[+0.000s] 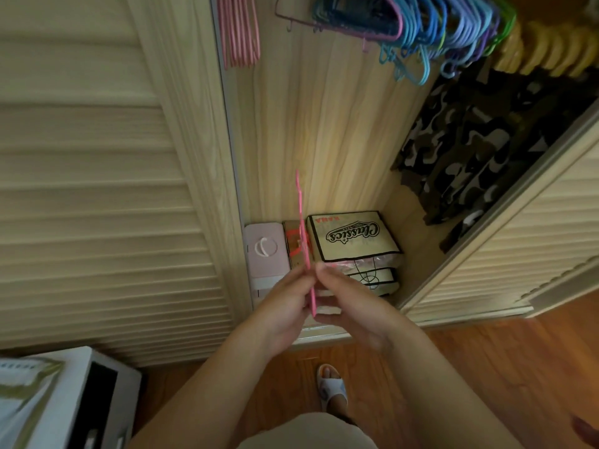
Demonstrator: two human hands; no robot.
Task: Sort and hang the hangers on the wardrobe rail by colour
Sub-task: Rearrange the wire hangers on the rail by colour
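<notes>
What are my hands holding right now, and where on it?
A pink hanger, seen edge-on. Both the left hand and right hand grip its lower end; the rest sticks up free.

A home bedroom: louvred wardrobe doors [97, 189], hanging clothes [486, 150], wooden floor [486, 367].

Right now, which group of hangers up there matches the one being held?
The pink hangers at the far left, apart from the blue bunch, match the pink hanger in both hands.

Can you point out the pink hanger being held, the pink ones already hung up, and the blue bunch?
held pink hanger [299, 202]: head view, upper shaft.
hung pink hangers [240, 34]: head view, side bars.
blue hangers [434, 30]: head view, shoulders.
</notes>
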